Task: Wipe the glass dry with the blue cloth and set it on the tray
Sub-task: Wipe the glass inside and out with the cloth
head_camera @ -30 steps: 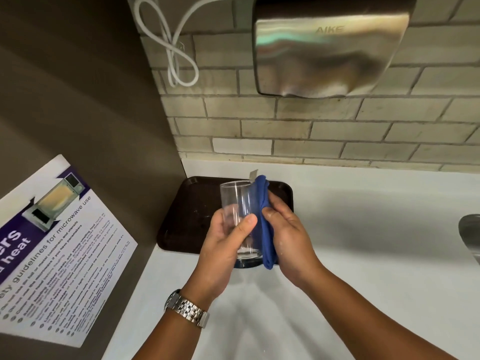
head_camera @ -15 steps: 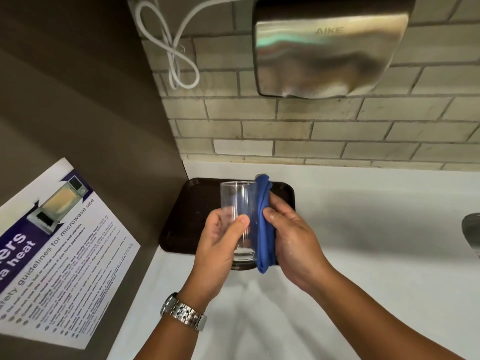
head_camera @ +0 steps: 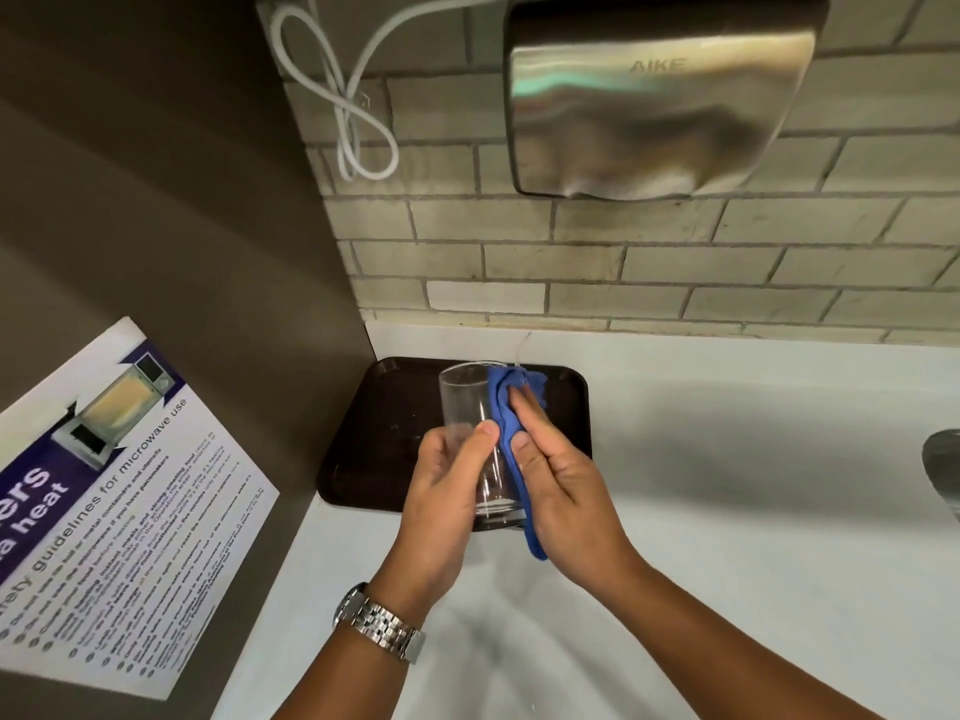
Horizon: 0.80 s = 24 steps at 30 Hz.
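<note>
The glass (head_camera: pixel 475 439) is held nearly upright, mouth upward, above the tray (head_camera: pixel 374 433), clamped in the left hand (head_camera: pixel 447 491) grip. The blue cloth (head_camera: pixel 511 407) is pressed on its right side by the right hand (head_camera: pixel 561 491).

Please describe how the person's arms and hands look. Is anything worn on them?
Both forearms are bare, with no sleeves in view and no gloves. The left hand has a silver metal watch with a link bracelet at its wrist. The right hand wears nothing visible, no ring or band.
</note>
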Available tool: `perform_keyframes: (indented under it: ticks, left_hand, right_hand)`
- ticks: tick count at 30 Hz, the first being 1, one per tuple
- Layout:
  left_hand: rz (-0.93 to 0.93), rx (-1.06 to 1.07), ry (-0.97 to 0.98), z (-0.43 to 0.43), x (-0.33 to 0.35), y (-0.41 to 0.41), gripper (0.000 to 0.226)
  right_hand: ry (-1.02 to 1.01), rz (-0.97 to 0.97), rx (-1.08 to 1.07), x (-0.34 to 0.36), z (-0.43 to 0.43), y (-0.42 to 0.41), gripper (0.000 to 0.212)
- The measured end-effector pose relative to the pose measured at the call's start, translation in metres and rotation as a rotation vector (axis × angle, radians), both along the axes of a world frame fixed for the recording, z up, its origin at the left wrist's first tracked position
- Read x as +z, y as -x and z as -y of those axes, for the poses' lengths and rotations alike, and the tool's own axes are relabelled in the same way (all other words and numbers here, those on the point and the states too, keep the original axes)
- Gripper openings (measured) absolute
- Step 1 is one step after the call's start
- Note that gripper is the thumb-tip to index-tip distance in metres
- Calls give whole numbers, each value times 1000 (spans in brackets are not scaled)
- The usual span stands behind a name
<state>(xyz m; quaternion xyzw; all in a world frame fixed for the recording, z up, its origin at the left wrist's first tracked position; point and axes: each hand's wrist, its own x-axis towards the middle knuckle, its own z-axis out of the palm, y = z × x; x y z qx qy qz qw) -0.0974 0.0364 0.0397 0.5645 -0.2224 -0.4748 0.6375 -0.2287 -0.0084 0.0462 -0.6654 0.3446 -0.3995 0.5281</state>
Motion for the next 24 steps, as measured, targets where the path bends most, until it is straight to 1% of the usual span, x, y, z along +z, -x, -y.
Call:
perform_keyframes:
  ticks: [1,3,6,8,10,13,14,15,17,19,20,21,22,23,24]
  left_hand:
    - [5,-5,-17,0,0,0,68]
    - [16,7,-36,2,1,-3,64]
    - [7,42,-67,6,3,-11,57]
    - [-25,31,-79,5,4,-12,59]
    - [-36,2,-102,4,0,-10,60]
    - [-44,-12,-142,4,-6,-4,51]
    - [-57,-11,-149,6,-5,-3,48]
    - [-76,2,-150,7,-4,-3,43]
    - [-159,42,-155,10,0,-5,35]
    - [-321,65,-162,11,3,-10,49]
    - [-427,49,-167,11,4,-12,55]
    - [-511,38,-171,12,5,-13,55]
    - [-567,19,-166,13,6,-12,51]
    - [-602,6,-153,14,8,-11,46]
    - [-619,19,-147,16,11,-8,44]
  right_hand:
    - [10,-14,12,3,3,0,50]
    - [73,-75,35,6,6,-2,50]
    - [252,-309,72,-1,0,-3,46]
    - [318,-392,85,-6,1,-3,46]
    - [295,-354,82,-4,10,-3,46]
    - [114,-133,91,5,24,-4,46]
    - [121,-131,87,7,24,-6,45]
    - [173,-186,79,6,20,-7,45]
    - [346,-344,37,-2,7,-7,46]
    - [544,-422,25,-9,-5,-2,47]
    - [649,-425,45,-13,-7,1,46]
    - [737,-411,60,-14,-5,4,45]
    - [775,-390,69,-15,-1,7,45]
    - [753,-370,62,-15,4,8,46]
    - [680,-349,34,-15,7,7,47]
